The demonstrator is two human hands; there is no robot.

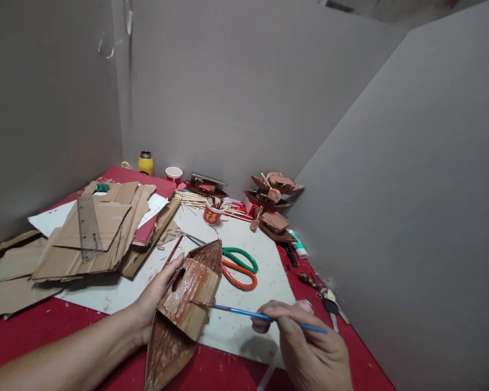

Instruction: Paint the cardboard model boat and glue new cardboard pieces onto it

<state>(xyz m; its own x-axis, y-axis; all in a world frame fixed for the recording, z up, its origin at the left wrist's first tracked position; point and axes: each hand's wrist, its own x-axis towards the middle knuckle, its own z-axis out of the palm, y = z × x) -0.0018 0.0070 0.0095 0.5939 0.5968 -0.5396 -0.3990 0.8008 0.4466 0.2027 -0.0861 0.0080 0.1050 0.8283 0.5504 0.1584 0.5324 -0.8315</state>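
Observation:
My left hand [155, 296] is wrapped round a cardboard model boat [193, 285], tilted with its pointed bow away from me. Glossy reddish-brown paint covers much of its arched cabin roof, while the right side of the roof is still plain tan. Between thumb and fingers, my right hand [305, 342] pinches a thin blue paintbrush [244, 311]. The brush's tip touches the roof near its middle. Just behind the boat lie scissors [240, 266] with green and orange handles. Farther back stands a red paper cup [214, 210] with brown paint streaks inside.
Cardboard sheets [118, 233] are piled at the left, with a clear ruler [88, 228] on top. Several brown model boats [275, 222] stand at the back right. Thin sticks [195, 200], a white-rimmed cup [174, 175] and a yellow bottle [145, 163] are at the back. Grey walls enclose the table.

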